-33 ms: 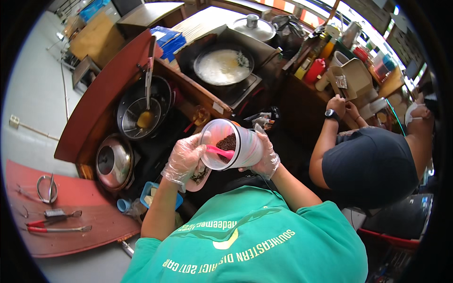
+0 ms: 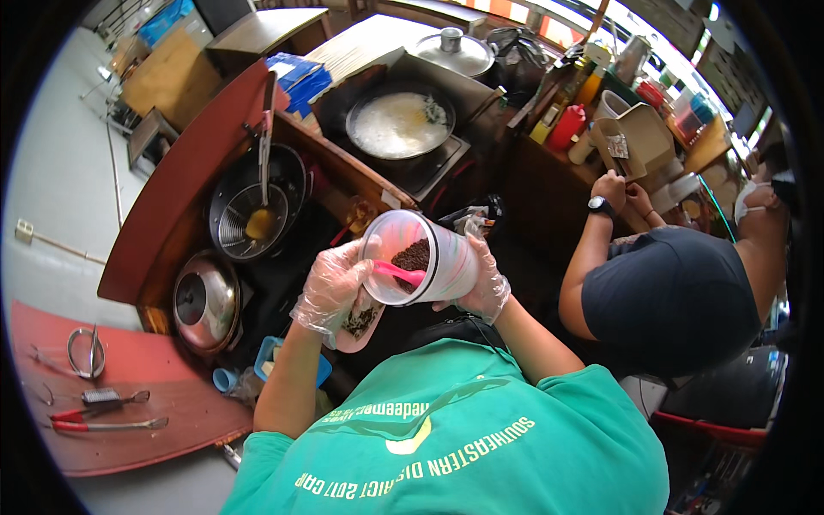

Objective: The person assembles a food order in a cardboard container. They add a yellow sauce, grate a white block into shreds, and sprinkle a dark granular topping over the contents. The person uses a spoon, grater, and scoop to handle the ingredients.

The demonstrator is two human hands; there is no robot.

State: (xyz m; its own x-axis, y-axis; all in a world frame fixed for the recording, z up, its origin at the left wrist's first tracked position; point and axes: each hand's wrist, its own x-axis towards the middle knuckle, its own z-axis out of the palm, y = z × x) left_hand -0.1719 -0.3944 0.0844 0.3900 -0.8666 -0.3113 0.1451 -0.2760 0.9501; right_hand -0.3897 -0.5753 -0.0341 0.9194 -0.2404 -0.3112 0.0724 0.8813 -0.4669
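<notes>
A clear plastic tub (image 2: 455,262) lies tilted on its side in front of my chest, its round mouth facing left. Dark brown granules (image 2: 415,255) are heaped inside it. My right hand (image 2: 482,279), in a clear plastic glove, is wrapped round the tub's far end. At the mouth, my gloved left hand (image 2: 330,287) pinches the handle of a pink spoon (image 2: 400,274), whose bowl reaches in over the granules. Below my left hand sits a pale pink dish (image 2: 352,342) with dark bits in it, partly covered by that hand.
Ahead, a wide pan (image 2: 401,124) of whitish food sits on a burner. To the left are a wok with a strainer (image 2: 257,215) and a lidded pot (image 2: 206,302). Tongs (image 2: 110,425) lie on a red board. A person (image 2: 669,283) works at right beside an open carton (image 2: 637,142).
The view has shifted slightly, and a little more of the pale pink dish shows. My grip on the tub and the spoon looks the same.
</notes>
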